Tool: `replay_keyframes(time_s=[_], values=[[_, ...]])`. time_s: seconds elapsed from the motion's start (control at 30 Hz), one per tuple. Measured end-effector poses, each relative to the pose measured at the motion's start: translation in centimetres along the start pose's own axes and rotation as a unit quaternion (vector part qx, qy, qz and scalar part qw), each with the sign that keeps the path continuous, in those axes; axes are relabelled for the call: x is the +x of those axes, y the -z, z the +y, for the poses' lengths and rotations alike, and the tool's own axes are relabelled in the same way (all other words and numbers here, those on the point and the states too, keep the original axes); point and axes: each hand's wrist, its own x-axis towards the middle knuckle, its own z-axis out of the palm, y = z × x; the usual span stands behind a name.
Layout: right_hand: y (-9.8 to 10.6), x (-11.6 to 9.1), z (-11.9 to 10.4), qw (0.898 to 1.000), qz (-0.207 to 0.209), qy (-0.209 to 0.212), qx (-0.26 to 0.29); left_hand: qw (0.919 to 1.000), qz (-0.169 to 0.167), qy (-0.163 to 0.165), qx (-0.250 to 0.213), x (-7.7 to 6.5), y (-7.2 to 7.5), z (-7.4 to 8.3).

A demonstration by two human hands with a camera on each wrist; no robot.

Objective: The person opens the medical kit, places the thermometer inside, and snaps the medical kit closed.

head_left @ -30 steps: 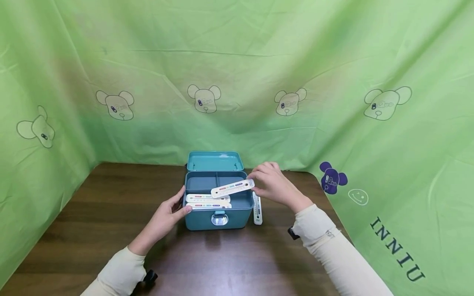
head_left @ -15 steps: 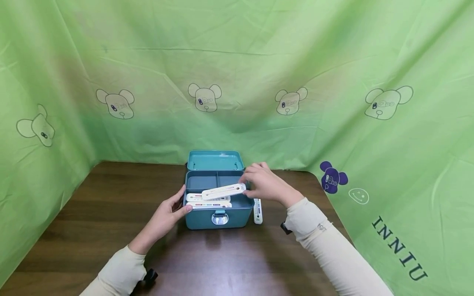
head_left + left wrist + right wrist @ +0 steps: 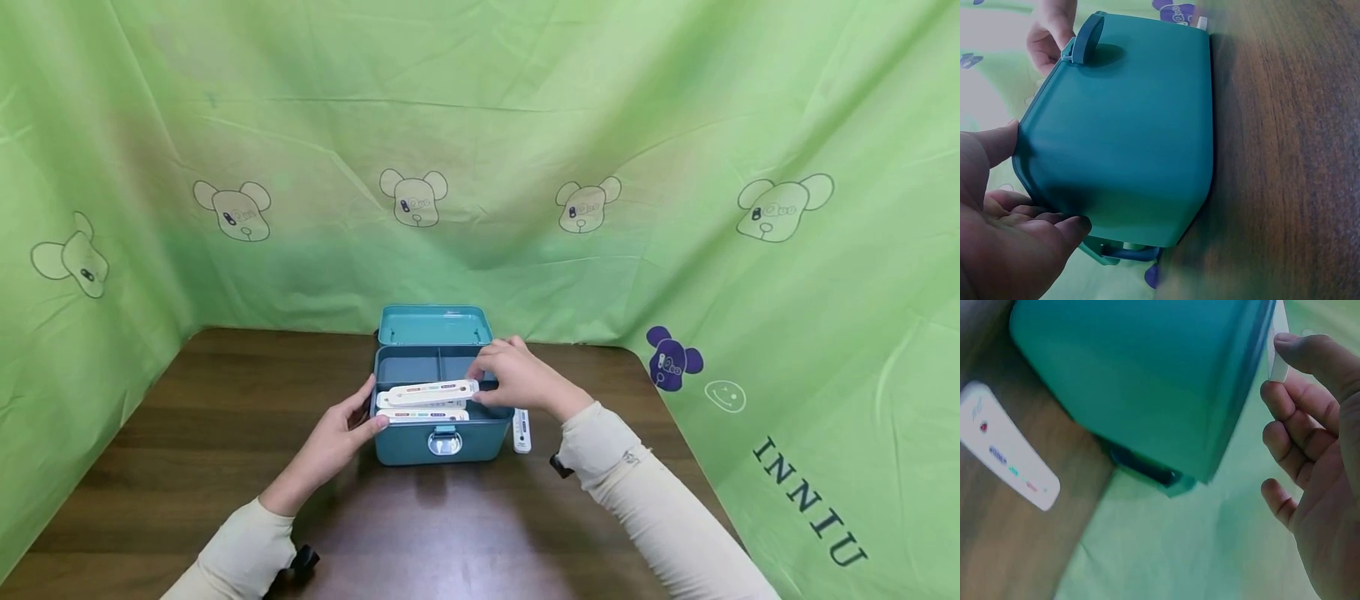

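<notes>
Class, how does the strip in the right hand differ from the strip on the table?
The held strip is pinched over the box; the table strip lies beside it, untouched. The held strip runs roughly side to side; the table strip, front to back. Both are white with coloured marks.

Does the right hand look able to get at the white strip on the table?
Probably not just now: the right hand pinches another strip at the open box, though nothing seems to cover the table strip.

Dark brown wood-grain table (image 3: 187, 433), creased light-green fabric curtain (image 3: 480, 75)
Bear-head outlines (image 3: 413, 202) line the curtain; at right, a purple bear head (image 3: 673, 360), white smiley (image 3: 726, 397) and dark "INNIU" lettering (image 3: 810, 502); pale glare (image 3: 468, 554) on the table.
</notes>
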Motion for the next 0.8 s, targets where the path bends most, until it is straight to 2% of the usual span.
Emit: replay_keyframes(time_s=[0.17,0.8], values=[[-1.0,0.4,-0.4,1.000,-0.008,-0.009,0.004,1.0000,-0.002,0.000,0.001,-0.1,0.1,0.1],[-2.8,0.3,-1.7,0.998,0.043,-0.047,-0.014,1.0000,-0.002,-0.002,-0.009,-0.1,0.0,0.2]])
